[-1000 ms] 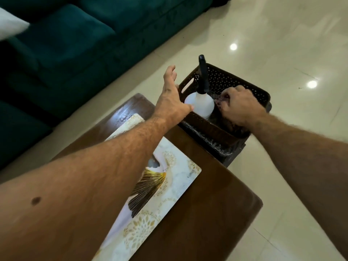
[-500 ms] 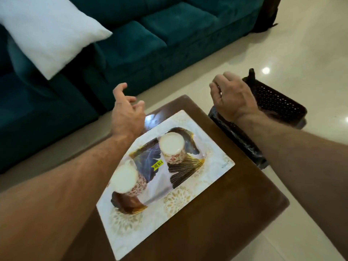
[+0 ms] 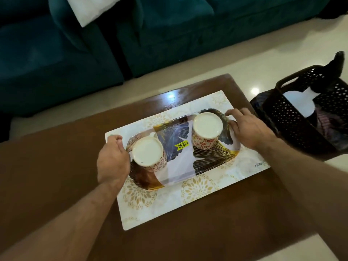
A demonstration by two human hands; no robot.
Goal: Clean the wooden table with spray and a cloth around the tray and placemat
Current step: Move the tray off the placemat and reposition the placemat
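Observation:
A leaf-patterned tray (image 3: 180, 166) lies on a white and gold placemat (image 3: 197, 200) in the middle of the brown wooden table (image 3: 56, 166). Two upside-down floral cups (image 3: 147, 154) (image 3: 206, 130) stand on the tray. My left hand (image 3: 113, 161) grips the tray's left end and my right hand (image 3: 248, 127) grips its right end. A white spray bottle (image 3: 301, 102) with a black trigger head stands in a dark perforated basket (image 3: 286, 117) at the table's right. A dark cloth (image 3: 325, 123) lies in the basket beside the bottle.
A teal sofa (image 3: 169, 34) with a white cushion (image 3: 90, 8) runs along the far side, past a strip of pale tiled floor (image 3: 263, 53). Crumbs and a glare spot (image 3: 171, 102) mark the table behind the placemat.
Both hands came away from the basket and dropped onto the two ends of the tray. The view swung left, from the basket to the middle of the table.

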